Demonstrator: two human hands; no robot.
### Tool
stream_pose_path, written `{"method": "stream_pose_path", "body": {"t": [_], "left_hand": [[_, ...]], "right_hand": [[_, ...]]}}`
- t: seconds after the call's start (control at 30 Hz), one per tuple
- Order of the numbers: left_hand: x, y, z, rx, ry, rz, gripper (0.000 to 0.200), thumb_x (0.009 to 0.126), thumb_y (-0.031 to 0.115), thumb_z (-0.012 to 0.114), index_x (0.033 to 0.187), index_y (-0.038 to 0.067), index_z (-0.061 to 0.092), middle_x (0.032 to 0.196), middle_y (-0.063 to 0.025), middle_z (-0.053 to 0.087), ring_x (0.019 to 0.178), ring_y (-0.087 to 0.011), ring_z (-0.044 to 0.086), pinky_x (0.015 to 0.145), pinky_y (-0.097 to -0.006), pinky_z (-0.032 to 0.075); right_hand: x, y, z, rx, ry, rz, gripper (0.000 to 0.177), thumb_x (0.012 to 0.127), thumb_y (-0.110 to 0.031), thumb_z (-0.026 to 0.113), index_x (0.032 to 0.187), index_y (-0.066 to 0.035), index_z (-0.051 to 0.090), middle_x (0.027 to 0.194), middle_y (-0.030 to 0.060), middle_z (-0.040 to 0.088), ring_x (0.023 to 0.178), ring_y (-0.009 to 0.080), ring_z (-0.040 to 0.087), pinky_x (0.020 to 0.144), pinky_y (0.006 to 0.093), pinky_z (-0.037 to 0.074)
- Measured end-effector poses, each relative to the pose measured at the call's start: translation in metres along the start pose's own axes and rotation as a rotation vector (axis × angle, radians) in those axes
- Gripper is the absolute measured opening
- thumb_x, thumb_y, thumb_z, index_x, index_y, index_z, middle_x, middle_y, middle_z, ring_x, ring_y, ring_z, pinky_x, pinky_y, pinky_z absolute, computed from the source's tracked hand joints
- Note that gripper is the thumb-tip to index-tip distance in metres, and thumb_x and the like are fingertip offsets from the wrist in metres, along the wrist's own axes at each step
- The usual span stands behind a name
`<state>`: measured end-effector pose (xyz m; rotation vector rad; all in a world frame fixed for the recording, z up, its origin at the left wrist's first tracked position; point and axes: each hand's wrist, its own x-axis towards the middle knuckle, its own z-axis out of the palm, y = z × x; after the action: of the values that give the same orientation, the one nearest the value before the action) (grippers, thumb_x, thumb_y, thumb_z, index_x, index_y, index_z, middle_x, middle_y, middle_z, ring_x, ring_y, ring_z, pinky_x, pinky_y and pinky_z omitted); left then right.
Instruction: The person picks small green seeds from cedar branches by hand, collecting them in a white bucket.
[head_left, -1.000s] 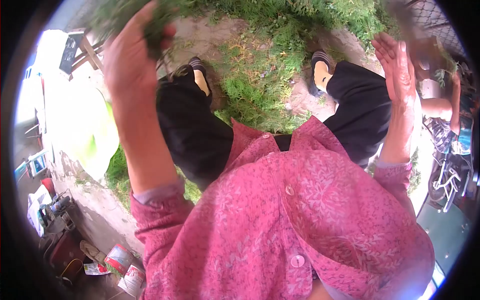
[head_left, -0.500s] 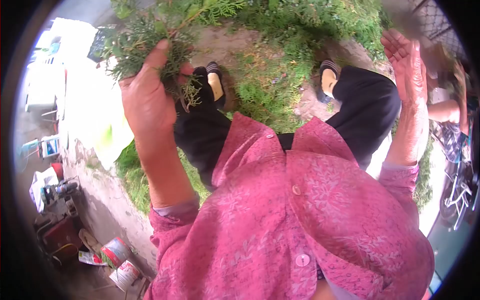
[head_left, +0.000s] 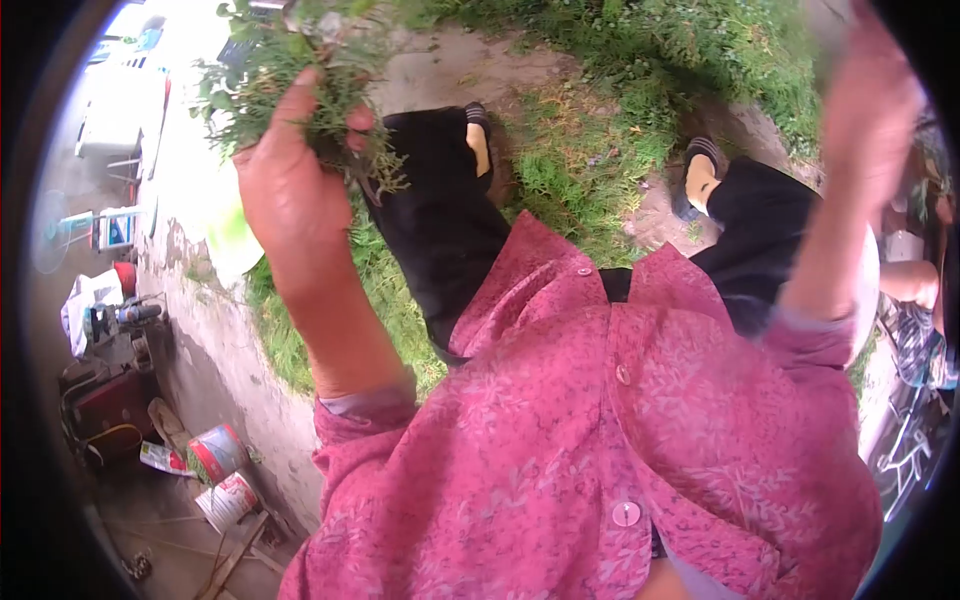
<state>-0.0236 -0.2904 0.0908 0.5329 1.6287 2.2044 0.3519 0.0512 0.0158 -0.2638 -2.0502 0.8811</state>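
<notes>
My left hand (head_left: 292, 195) is closed round a bunch of green conifer sprigs (head_left: 300, 110) at the upper left, thumb and fingers pressing on the stems. Scale-like leaves fan out above and beside the fingers, and the top of the bunch is partly smeared. Raised at the upper right, my right hand (head_left: 872, 95) is blurred by motion, so its fingers cannot be made out. Between my feet lie loose green clippings (head_left: 570, 180) on the ground. A larger heap of cut conifer branches (head_left: 680, 60) spreads beyond them.
Two paint buckets (head_left: 217, 452) stand at the lower left near wooden pieces (head_left: 240, 555). A light concrete strip (head_left: 215, 390) runs along the left side. Another person's bare limb (head_left: 912, 285) shows at the right edge, above part of a bicycle (head_left: 905, 455).
My right hand has risen and moved outward to the right, becoming blurred. My left hand keeps its hold on the sprigs. The whole view has shifted slightly.
</notes>
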Motion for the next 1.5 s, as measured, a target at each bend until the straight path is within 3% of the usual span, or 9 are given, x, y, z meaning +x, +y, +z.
{"method": "stream_pose_path", "body": {"t": [0.1,0.23,0.3,0.4,0.5,0.63,0.9,1.4,1.5], "left_hand": [[0.013,0.012,-0.034,-0.076,0.066,0.030,0.020,0.079,0.006,0.056,0.093,-0.008,0.055,0.078,-0.0141,0.059,0.056,-0.0214,0.054,0.050,-0.0294,0.040],[0.007,0.034,-0.051,-0.094,0.172,0.104,0.025,0.081,0.009,0.053,0.099,-0.008,0.051,0.080,-0.0153,0.056,0.060,-0.0204,0.050,0.054,-0.0295,0.039],[0.001,0.034,-0.063,-0.275,0.139,0.073,0.026,0.081,0.010,0.054,0.100,-0.008,0.052,0.081,-0.0164,0.056,0.060,-0.0202,0.048,0.053,-0.0293,0.039],[-0.009,0.040,-0.061,-0.270,0.157,0.118,0.024,0.081,0.010,0.054,0.097,-0.008,0.052,0.080,-0.0158,0.056,0.060,-0.0206,0.048,0.051,-0.0294,0.038],[-0.009,0.034,-0.056,-0.256,0.266,0.138,0.020,0.081,0.008,0.054,0.093,-0.008,0.053,0.078,-0.0158,0.056,0.058,-0.0209,0.048,0.049,-0.0294,0.037],[-0.014,0.035,-0.047,-0.238,0.213,0.080,0.018,0.081,0.007,0.053,0.091,-0.009,0.052,0.075,-0.0147,0.055,0.055,-0.0211,0.048,0.049,-0.0293,0.037],[-0.022,0.027,-0.026,-0.215,0.150,0.078,0.019,0.081,0.008,0.054,0.093,-0.007,0.053,0.075,-0.0136,0.056,0.057,-0.0202,0.048,0.049,-0.0289,0.036],[-0.016,-0.007,0.010,-0.241,0.022,-0.020,0.020,0.082,0.012,0.057,0.092,-0.005,0.054,0.076,-0.0117,0.057,0.060,-0.0173,0.049,0.051,-0.0295,0.040],[-0.006,-0.020,0.024,0.127,0.010,-0.108,0.020,0.082,0.013,0.058,0.092,-0.003,0.055,0.077,-0.0104,0.057,0.062,-0.0172,0.053,0.051,-0.0294,0.044]], "right_hand": [[-0.008,-0.170,0.382,-0.012,-0.435,-0.273,0.075,0.071,-0.059,0.048,0.128,-0.014,0.032,0.132,0.0116,0.031,0.124,0.0259,0.024,0.100,0.0486,0.012],[-0.008,-0.167,0.435,0.042,-0.586,-0.452,0.072,0.068,-0.056,0.055,0.130,-0.024,0.035,0.138,0.0108,0.026,0.127,0.0262,0.021,0.101,0.0465,0.009],[-0.012,-0.172,0.424,0.142,-0.593,-0.403,0.071,0.072,-0.053,0.055,0.129,-0.016,0.036,0.135,0.0147,0.028,0.127,0.0289,0.022,0.103,0.0459,0.011],[0.005,-0.149,0.386,0.576,-0.332,0.069,0.054,0.080,-0.032,0.052,0.122,-0.001,0.039,0.125,0.0168,0.040,0.121,0.0273,0.034,0.102,0.0408,0.023],[0.038,-0.115,0.325,1.137,-0.215,0.525,0.071,0.083,-0.062,0.028,0.128,-0.007,0.033,0.129,0.0127,0.038,0.116,0.0193,0.038,0.096,0.0344,0.029],[0.029,-0.114,0.293,1.656,-0.098,0.883,0.084,0.074,-0.072,0.031,0.123,-0.005,0.034,0.117,0.0142,0.046,0.110,0.0232,0.043,0.096,0.0358,0.030],[-0.006,-0.094,0.260,1.735,-0.074,0.962,0.080,0.077,-0.069,0.030,0.122,-0.003,0.038,0.120,0.0177,0.046,0.110,0.0251,0.045,0.095,0.0366,0.033],[-0.020,-0.067,0.180,1.247,-0.144,0.859,0.073,0.085,-0.061,0.021,0.113,0.000,0.050,0.104,0.0132,0.058,0.094,0.0194,0.056,0.087,0.0304,0.041],[-0.010,-0.055,0.164,1.157,-0.105,0.868,0.069,0.087,-0.058,0.024,0.112,0.000,0.050,0.102,0.0109,0.059,0.094,0.0180,0.055,0.087,0.0307,0.041]]}}
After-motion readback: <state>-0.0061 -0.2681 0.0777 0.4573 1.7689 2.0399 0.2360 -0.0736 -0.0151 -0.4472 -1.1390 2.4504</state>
